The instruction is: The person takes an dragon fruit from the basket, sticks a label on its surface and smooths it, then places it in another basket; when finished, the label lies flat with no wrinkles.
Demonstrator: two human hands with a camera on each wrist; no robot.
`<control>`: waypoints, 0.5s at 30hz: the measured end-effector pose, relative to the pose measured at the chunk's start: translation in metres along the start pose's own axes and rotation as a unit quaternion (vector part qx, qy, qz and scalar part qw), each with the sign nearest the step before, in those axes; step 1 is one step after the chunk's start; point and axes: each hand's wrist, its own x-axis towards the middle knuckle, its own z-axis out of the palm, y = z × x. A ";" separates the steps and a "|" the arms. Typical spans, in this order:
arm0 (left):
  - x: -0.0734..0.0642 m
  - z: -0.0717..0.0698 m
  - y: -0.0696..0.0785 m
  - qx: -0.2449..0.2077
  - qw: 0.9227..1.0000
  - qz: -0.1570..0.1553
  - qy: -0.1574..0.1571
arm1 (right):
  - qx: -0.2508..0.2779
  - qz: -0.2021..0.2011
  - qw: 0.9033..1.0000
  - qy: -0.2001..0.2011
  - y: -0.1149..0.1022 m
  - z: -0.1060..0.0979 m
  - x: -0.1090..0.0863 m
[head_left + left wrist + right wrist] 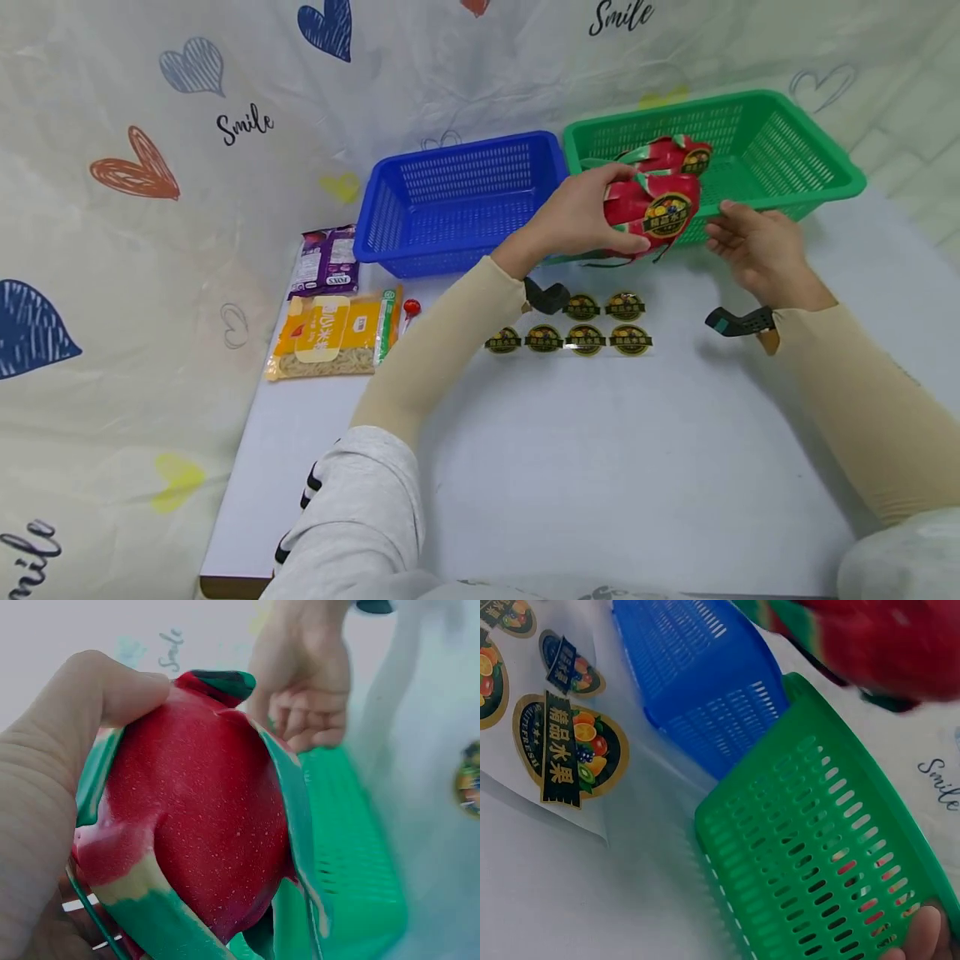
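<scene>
My left hand (581,212) grips a red dragon fruit (630,202) with green scales and a round black-and-gold sticker (667,215), above the front left of the green basket (821,185). In the left wrist view the thumb presses on the fruit's side. Another stickered dragon fruit (667,153) is in that basket behind it. My right hand (767,250) is at the basket's front rim, fingers loosely curled. Its fingertips (924,934) overlap the outer wall in the right wrist view; whether they touch it, I cannot tell.
A blue basket (457,154) stands left of the green one. A sheet of round stickers (585,337) lies in front. To the left are a purple packet (326,262), a yellow bag of snacks (330,333) and a red lollipop (412,307). White wrapped cloth hangs behind.
</scene>
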 end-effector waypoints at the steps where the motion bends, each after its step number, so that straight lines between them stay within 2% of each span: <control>1: 0.009 -0.003 0.004 -0.005 1.000 -0.002 -0.002 | -0.001 0.000 1.000 0.000 0.000 -0.001 0.000; 8: 0.067 -0.013 0.029 -0.016 0.999 -0.028 -0.015 | -0.011 -0.009 1.000 -0.005 0.000 -0.004 -0.004; 15: 0.108 -0.007 0.041 -0.011 0.998 -0.055 -0.030 | -0.037 -0.006 0.999 0.003 -0.003 -0.002 -0.007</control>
